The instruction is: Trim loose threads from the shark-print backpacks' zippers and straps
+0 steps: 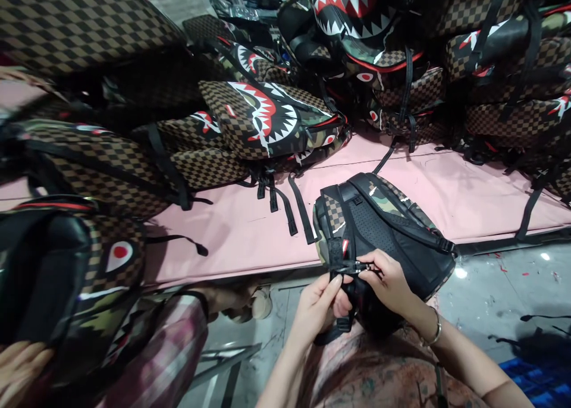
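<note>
Floral cloth on the lap point(379, 378) sits closest, w/ both forearms rising from it. Just past the fingertips lies the backpack point(392, 229), back panel up. Its lower end hangs off the pink table point(250, 229) edge toward the lap.

Risk, as I judge it: the grip is fingertips only, so the black strap point(335, 250) could slip or twist in the small buckle point(352, 269). The bag's also half off the edge, so a hard tug could drag it down.

Pose: left hand point(319, 304) palm-in, thumb + forefinger pinched shut on the buckle's near end. Right hand point(388, 280) has its wrist bent inward, fingertips closed on the other end, bracelet point(435, 333) behind it.

Far beyond the fingers are more shark-mouth bags point(267, 116). Well left of the left hand is another person's plaid sleeve point(173, 348).
</note>
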A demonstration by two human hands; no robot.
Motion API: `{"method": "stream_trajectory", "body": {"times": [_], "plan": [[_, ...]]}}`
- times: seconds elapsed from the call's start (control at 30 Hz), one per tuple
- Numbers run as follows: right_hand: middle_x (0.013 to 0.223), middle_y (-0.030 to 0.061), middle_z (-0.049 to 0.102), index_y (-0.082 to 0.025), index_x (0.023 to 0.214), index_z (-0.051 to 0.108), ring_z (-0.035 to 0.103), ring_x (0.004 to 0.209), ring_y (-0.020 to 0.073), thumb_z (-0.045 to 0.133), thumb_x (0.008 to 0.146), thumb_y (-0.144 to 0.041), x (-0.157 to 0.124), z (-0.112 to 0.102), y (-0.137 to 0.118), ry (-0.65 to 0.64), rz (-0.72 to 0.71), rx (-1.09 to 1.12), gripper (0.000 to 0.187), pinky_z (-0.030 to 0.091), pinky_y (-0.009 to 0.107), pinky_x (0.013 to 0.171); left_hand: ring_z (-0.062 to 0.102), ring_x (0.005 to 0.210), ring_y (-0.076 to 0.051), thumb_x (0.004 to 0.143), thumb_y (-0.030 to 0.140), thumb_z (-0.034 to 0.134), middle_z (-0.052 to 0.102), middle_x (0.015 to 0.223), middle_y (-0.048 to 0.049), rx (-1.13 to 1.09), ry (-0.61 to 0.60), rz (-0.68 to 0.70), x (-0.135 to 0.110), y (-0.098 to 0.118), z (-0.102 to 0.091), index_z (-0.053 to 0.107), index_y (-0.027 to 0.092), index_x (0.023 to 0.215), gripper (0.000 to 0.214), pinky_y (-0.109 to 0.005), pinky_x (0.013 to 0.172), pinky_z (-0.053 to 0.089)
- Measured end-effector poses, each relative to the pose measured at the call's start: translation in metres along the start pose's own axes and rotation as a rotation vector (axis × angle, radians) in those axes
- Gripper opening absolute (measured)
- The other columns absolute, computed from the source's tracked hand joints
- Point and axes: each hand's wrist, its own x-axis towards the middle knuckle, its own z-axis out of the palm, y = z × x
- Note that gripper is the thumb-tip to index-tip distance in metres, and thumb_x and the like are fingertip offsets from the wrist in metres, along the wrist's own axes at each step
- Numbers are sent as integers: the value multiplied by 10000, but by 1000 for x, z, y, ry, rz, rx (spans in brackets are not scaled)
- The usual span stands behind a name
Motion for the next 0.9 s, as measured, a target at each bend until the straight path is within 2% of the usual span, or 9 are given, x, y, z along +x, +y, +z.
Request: {"method": "stream_trajectory", "body": {"times": [0.23,0.37,0.43,0.5,0.57,0.63,0.7,0.8,0.9], "plan": [[778,32,620,-185,820,608,550,737,156,485,840,-231,5,2,0,-14,-22,-91,133,400,264,697,505,370,-101,702,448,626,614,451,-1,32,-22,11,2,0,3,630,116,780,341,-192,402,396],[778,15,606,-191,806,592,546,730,146,521,801,-266,6,3,5,51,165,186,103,403,254,676,459,318,-71,744,403,612,576,404,9,-160,-55,22,2,-3,0,621,115,760,289,-153,357,355],[778,3,589,-195,853,578,527,677,125,538,780,-321,8,5,6,69,304,438,150,399,238,621,353,247,-42,774,381,582,466,316,49,-379,-171,4,2,-6,-2,601,124,697,270,-128,305,281],[683,-28,531,-190,886,567,445,537,88,578,741,-393,12,8,6,-26,401,675,250,344,212,505,218,196,-21,786,359,566,303,250,97,-594,-372,-71,2,-11,-2,558,137,616,279,-114,268,202],[544,-72,410,-169,797,559,298,428,53,636,678,-443,17,13,4,-201,458,842,308,234,198,419,129,177,-14,782,349,566,189,230,123,-701,-549,-184,2,-17,1,523,146,567,299,-109,250,160],[465,-103,302,-168,636,488,210,399,35,685,621,-448,21,17,0,-272,509,905,342,171,195,397,113,176,-14,790,365,552,181,230,124,-710,-625,-265,2,-23,6,541,140,579,309,-111,244,151],[448,-111,285,-185,572,402,203,396,31,698,597,-445,25,20,-4,-170,560,890,395,175,190,392,190,197,-16,790,387,554,324,272,97,-635,-485,-225,2,-27,10,603,126,671,291,-116,255,182],[456,-112,286,-194,565,361,209,405,32,675,614,-440,28,22,-7,-13,575,814,402,191,185,397,466,384,-51,696,358,669,622,558,22,-357,0,12,3,-29,11,665,153,848,255,-139,376,362],[472,-94,329,-183,569,397,269,428,44,631,669,-395,26,24,-4,-23,507,707,332,236,185,418,609,699,-138,577,302,753,697,809,-18,-100,290,150,4,-29,8,704,178,827,283,-198,617,478]]}}
